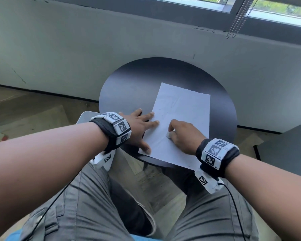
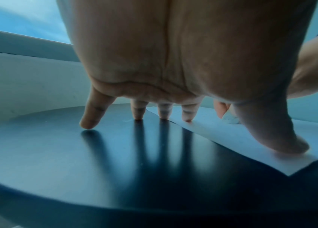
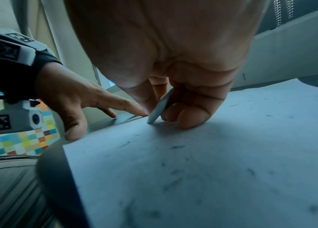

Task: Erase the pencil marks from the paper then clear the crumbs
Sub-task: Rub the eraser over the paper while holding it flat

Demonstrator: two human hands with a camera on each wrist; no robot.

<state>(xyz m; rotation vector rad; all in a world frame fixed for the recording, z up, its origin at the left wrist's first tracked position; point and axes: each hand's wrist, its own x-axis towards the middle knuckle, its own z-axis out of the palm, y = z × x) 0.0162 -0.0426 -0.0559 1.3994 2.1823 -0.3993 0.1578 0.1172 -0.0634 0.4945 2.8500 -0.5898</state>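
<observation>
paper (image 1: 181, 108): I judge it thin, slides easily; my left hand (image 1: 139, 126) spread flat, pins its edge to the bench (image 1: 129, 80)
eraser (image 1: 169, 135): small, my right hand (image 1: 182, 134) grip pinched on it, tip down

1. Daylight is let in from the window (image 1: 261, 7) up top, so the head view is pretty bright.
2. Finger shadows are thrown on the glossy desk (image 2: 56, 154).
3. Both wrist views are tinted blue, dim, bent at the edges, and blurred up close.

Round dark table (image 1: 129, 80) set against a low grey wall (image 1: 76, 49). Window (image 1: 268, 7) above at far right, bead chains (image 1: 236, 20) hanging. Wooden floor (image 1: 33, 105) at left.
</observation>
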